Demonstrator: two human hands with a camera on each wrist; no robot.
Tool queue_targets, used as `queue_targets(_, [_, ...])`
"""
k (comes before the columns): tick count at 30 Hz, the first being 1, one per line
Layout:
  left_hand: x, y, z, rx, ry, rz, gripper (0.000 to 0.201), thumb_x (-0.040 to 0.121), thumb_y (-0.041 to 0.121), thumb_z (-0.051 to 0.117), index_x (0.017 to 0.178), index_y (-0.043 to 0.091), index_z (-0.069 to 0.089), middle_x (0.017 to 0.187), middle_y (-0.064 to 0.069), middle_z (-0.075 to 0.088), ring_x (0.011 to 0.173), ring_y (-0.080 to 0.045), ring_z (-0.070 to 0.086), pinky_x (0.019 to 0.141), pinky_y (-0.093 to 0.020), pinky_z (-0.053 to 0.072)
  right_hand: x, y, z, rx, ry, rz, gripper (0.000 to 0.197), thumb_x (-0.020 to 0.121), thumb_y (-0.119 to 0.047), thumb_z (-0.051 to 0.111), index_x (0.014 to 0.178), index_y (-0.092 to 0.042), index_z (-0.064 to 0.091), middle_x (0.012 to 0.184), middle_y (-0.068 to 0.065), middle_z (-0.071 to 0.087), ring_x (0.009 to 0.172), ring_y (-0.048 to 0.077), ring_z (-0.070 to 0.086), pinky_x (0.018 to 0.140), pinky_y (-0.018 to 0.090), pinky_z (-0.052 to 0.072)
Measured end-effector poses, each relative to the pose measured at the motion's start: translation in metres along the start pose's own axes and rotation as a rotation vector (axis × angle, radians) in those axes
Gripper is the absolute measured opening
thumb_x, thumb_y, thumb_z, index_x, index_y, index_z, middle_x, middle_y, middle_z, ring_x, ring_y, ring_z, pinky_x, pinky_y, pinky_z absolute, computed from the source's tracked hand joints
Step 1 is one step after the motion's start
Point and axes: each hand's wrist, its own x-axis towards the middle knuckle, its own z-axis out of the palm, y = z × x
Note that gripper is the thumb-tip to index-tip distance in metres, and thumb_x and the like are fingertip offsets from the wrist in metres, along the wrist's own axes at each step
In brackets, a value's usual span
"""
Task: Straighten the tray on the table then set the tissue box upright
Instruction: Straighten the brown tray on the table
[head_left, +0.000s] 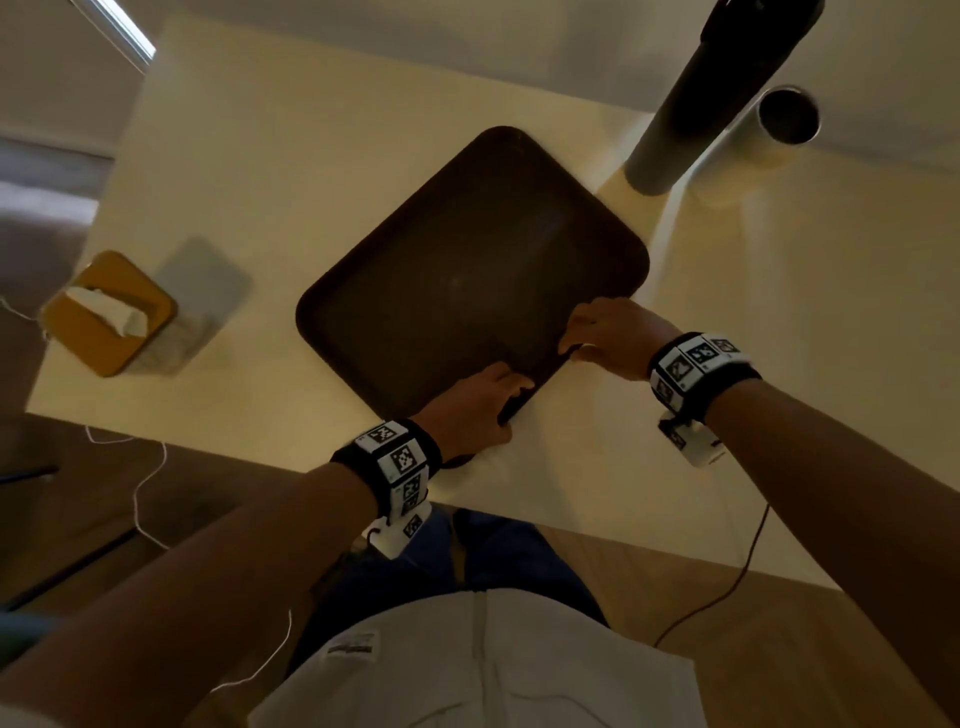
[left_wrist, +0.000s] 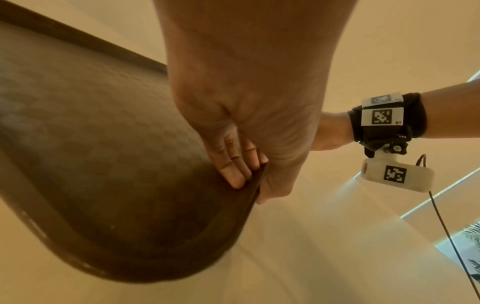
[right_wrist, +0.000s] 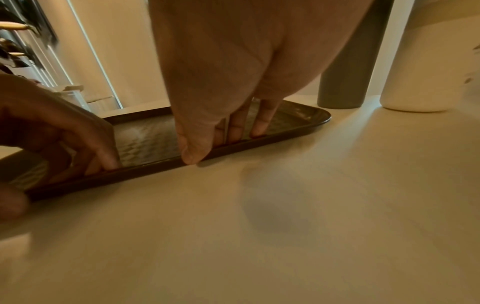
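Both hands pinch the near rim: left hand (head_left: 480, 402), right hand (head_left: 610, 338); swivel tray (head_left: 467, 270) flat, parallel with table (head_left: 311, 156) edge.

Domestic living or dining room, dimly lit.

A pale table (head_left: 270, 156) stands on wood flooring (head_left: 649, 587). Two tall cylindrical vases, one dark (head_left: 691, 114) and one white (head_left: 753, 135), occupy its far right corner; a tissue box (head_left: 109, 312) sits at its left edge. Leafy wall art (right_wrist: 15, 37) is partly visible.
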Motion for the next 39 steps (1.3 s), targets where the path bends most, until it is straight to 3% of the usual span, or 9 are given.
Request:
queue_targets(3, [-0.007, -0.008, -0.009, 0.043, -0.011, 0.005, 0.065, 0.084, 0.013, 0.067, 0.145, 0.019, 0.047, 0.132, -0.006, 0.049, 0.104, -0.024, 0.057, 0.089, -0.036, 0.05, 0.004, -0.007, 0.003, -0.001, 0.005, -0.007, 0.027, 0.096, -0.033, 0.053, 0.118, -0.025, 0.066, 0.112, 0.001, 0.061, 0.098, 0.022, 0.055, 0.085, 0.038, 0.046])
queue_targets(8, [-0.024, -0.034, -0.032, 0.122, -0.011, 0.017, 0.063, 0.086, 0.006, 0.061, 0.146, 0.023, 0.049, 0.135, -0.003, 0.05, 0.105, -0.019, 0.055, 0.084, -0.023, 0.04, 0.017, -0.031, 0.014, 0.036, 0.072, -0.006, 0.024, 0.095, -0.03, 0.058, 0.114, -0.021, 0.068, 0.104, 0.006, 0.063, 0.089, 0.027, 0.057, 0.074, 0.037, 0.044])
queue_targets(19, [-0.048, -0.111, -0.109, 0.258, -0.014, 0.085, 0.057, 0.089, -0.001, 0.057, 0.138, 0.028, 0.057, 0.129, 0.001, 0.054, 0.114, -0.018, 0.052, 0.093, -0.033, 0.048, 0.072, -0.111, 0.028, 0.178, 0.247, 0.214, 0.021, 0.092, -0.026, 0.062, 0.11, -0.018, 0.069, 0.1, 0.007, 0.063, 0.086, 0.029, 0.057, 0.069, 0.033, 0.037])
queue_targets(26, [-0.043, -0.145, -0.155, 0.331, -0.026, 0.09, 0.054, 0.093, 0.005, 0.052, 0.136, 0.037, 0.056, 0.13, 0.003, 0.054, 0.115, -0.02, 0.05, 0.094, -0.042, 0.051, 0.106, -0.146, 0.026, 0.203, 0.32, 0.398, 0.022, 0.094, -0.029, 0.059, 0.113, -0.021, 0.068, 0.099, 0.006, 0.06, 0.085, 0.028, 0.056, 0.069, 0.041, 0.047])
queue_targets(31, [-0.038, -0.155, -0.172, 0.297, -0.028, 0.093, 0.05, 0.091, 0.008, 0.057, 0.135, 0.031, 0.058, 0.131, -0.001, 0.055, 0.121, -0.023, 0.051, 0.098, -0.042, 0.049, 0.115, -0.153, 0.018, 0.267, 0.316, 0.426, 0.025, 0.094, -0.03, 0.059, 0.115, -0.02, 0.067, 0.102, 0.006, 0.06, 0.087, 0.026, 0.056, 0.072, 0.041, 0.049])
queue_targets(33, [-0.043, -0.159, -0.175, 0.299, 0.041, 0.078, 0.051, 0.09, 0.021, 0.066, 0.139, 0.028, 0.054, 0.136, -0.003, 0.051, 0.125, -0.025, 0.049, 0.104, -0.041, 0.044, 0.108, -0.145, 0.014, 0.299, 0.286, 0.431, 0.03, 0.092, -0.035, 0.06, 0.118, -0.021, 0.064, 0.108, 0.005, 0.058, 0.094, 0.026, 0.056, 0.078, 0.039, 0.049])
queue_targets(35, [-0.051, -0.166, -0.175, 0.28, 0.226, 0.003, 0.063, 0.085, 0.035, 0.072, 0.143, 0.025, 0.049, 0.142, -0.006, 0.046, 0.131, -0.029, 0.044, 0.108, -0.044, 0.037, 0.092, -0.131, 0.012, 0.29, 0.332, 0.521, 0.04, 0.087, -0.041, 0.066, 0.122, -0.021, 0.061, 0.117, 0.006, 0.057, 0.105, 0.028, 0.054, 0.089, 0.042, 0.046])
queue_targets(37, [-0.061, -0.171, -0.174, 0.203, 0.414, -0.142, 0.078, 0.081, 0.045, 0.076, 0.147, 0.02, 0.042, 0.146, -0.01, 0.04, 0.135, -0.034, 0.038, 0.11, -0.048, 0.034, 0.073, -0.117, 0.011, 0.302, 0.414, 0.676, 0.055, 0.082, -0.045, 0.07, 0.129, -0.019, 0.056, 0.129, 0.01, 0.053, 0.117, 0.032, 0.049, 0.099, 0.046, 0.04])
queue_targets(39, [-0.068, -0.174, -0.169, 0.132, 0.477, -0.303, 0.099, 0.076, 0.052, 0.078, 0.153, 0.017, 0.028, 0.153, -0.013, 0.03, 0.14, -0.037, 0.028, 0.113, -0.051, 0.029, 0.057, -0.108, 0.013, 0.343, 0.423, 0.822, 0.071, 0.079, -0.05, 0.072, 0.138, -0.017, 0.047, 0.141, 0.013, 0.044, 0.129, 0.035, 0.041, 0.108, 0.05, 0.034])
